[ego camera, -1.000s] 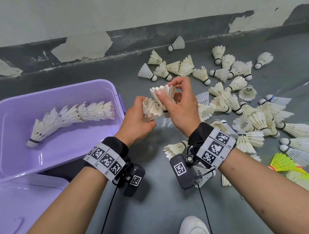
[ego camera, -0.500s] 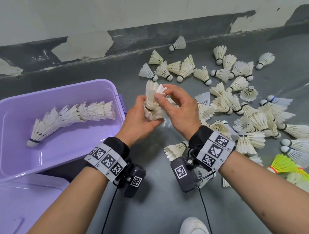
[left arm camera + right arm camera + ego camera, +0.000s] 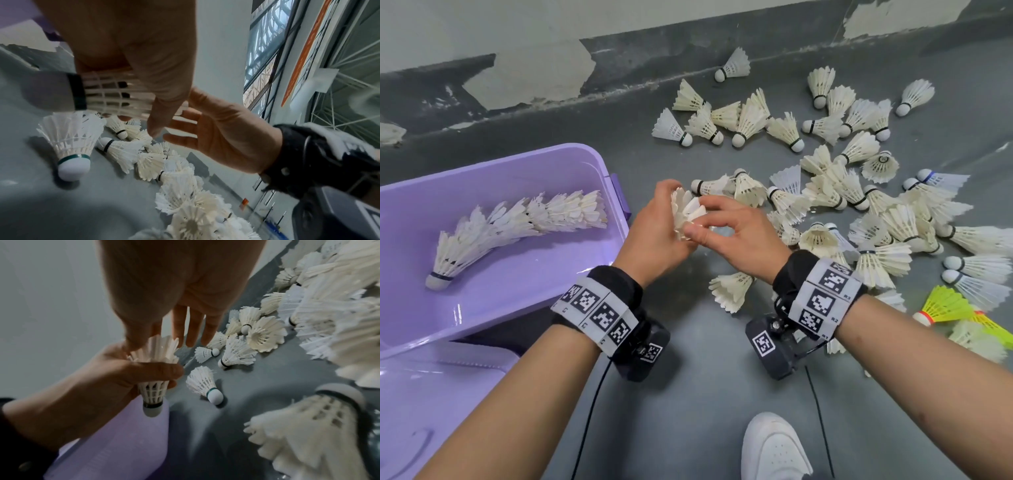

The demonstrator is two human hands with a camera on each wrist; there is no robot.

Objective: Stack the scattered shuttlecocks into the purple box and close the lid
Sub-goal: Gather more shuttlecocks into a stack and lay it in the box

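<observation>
My left hand (image 3: 664, 219) grips a short stack of nested white shuttlecocks (image 3: 685, 216) around the feathers, cork end down, just right of the purple box (image 3: 616, 192). The right wrist view shows the same stack (image 3: 154, 386) in the left hand (image 3: 123, 374). My right hand (image 3: 717, 222) has fairly straight fingers, and its thumb and index finger touch the feather tops of the stack. A long curved row of nested shuttlecocks (image 3: 517, 226) lies inside the box. Many loose white shuttlecocks (image 3: 859, 212) are scattered on the grey floor to the right.
The purple lid (image 3: 431, 394) lies on the floor in front of the box. One shuttlecock (image 3: 732, 291) lies just below my hands. Yellow plastic shuttlecocks (image 3: 945, 305) sit at the far right. A white shoe (image 3: 774, 448) is near the bottom edge. A wall (image 3: 551, 51) runs behind.
My right hand has brought the shuttlecock it held down into the one in my left hand and its fingers have straightened. Both hands sit a little lower.
</observation>
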